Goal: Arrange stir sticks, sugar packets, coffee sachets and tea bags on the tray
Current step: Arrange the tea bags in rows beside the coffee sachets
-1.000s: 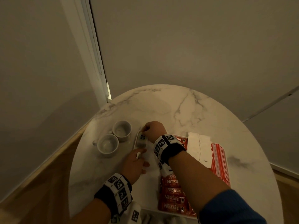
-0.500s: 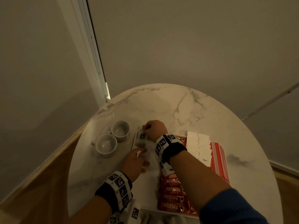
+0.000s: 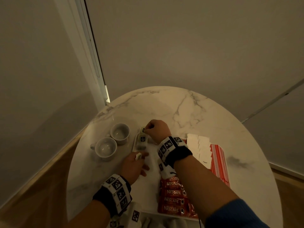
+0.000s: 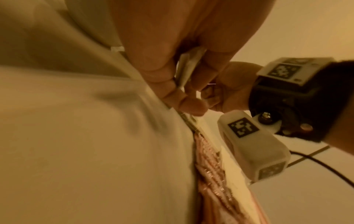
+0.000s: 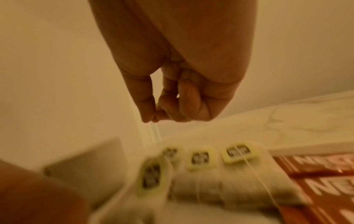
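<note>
While pinching a thin string (image 5: pixel 153 131) between thumb and forefinger, with the other fingers curled in, hangs just above the tea bags (image 5: pixel 201 159) at the far left corner of the tray (image 3: pixel 152 180): so much for the right hand (image 3: pixel 157 131). Looks like the string of the outermost bag, being drawn straight to bring its tag in line with 3 neighbours; cannot tell which bag for certain, given the blur.

Left hand (image 3: pixel 134 167): parked at the left edge of the tray, fingers curled round a spare tea bag (image 4: pixel 186 66), white paper showing between them.

Elsewhere on the tray: red coffee sachets (image 3: pixel 174 196) stacked toward the near edge, white sugar packets (image 3: pixel 199 148) toward the far right, red-striped stir sticks (image 3: pixel 219 163) along the right edge. Off the tray, toward the left edge of the tabletop (image 3: pixel 164 106): 2 empty cups (image 3: pixel 105 148), side by side.

Against 1 s ago: right hand pushed slightly farther toward the far corner of the tray, same pinch kept; left hand, cups, sachets, packets and sticks unmoved. Means, probably, fine tidying of the tea-bag row rather than a fresh placement. Leaves the spare tea bag to be laid down beside the others; otherwise seems close to finished.
</note>
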Available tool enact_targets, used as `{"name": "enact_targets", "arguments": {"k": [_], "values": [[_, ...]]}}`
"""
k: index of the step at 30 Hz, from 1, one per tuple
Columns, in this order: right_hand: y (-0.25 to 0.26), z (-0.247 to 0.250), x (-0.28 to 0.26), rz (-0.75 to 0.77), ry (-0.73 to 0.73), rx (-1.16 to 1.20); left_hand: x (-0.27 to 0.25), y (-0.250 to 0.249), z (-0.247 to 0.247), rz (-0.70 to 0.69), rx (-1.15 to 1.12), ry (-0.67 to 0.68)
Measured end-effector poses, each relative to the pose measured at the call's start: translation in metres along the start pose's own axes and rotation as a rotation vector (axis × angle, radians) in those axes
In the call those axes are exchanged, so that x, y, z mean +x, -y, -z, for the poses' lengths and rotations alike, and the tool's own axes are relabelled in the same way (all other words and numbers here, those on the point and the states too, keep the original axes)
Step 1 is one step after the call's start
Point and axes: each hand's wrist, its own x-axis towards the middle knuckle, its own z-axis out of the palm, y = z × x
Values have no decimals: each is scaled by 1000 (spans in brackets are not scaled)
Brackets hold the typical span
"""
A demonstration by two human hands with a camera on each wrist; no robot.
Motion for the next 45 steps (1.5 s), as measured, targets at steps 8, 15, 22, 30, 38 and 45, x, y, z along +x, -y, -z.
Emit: {"name": "enact_targets", "arguments": {"k": [8,15,22,30,38,45], "values": [[12,31,-76,111,389,317,-1,-18,-1,48,-213,157],[-14,25,-84,156,316,77,-6,-2,4,-39,-89,172],[-12,9,-71,187,253,-100,-4,16,11,-44,-12,65],[-15,11,-34,109,176,-254,-6,28,10,-208,275,55],[-24,22,-7,89,165,-360,9,33,2,-476,718,-5],[-24,13,4,95,134,-354,13,27,-7,-508,913,6]]}}
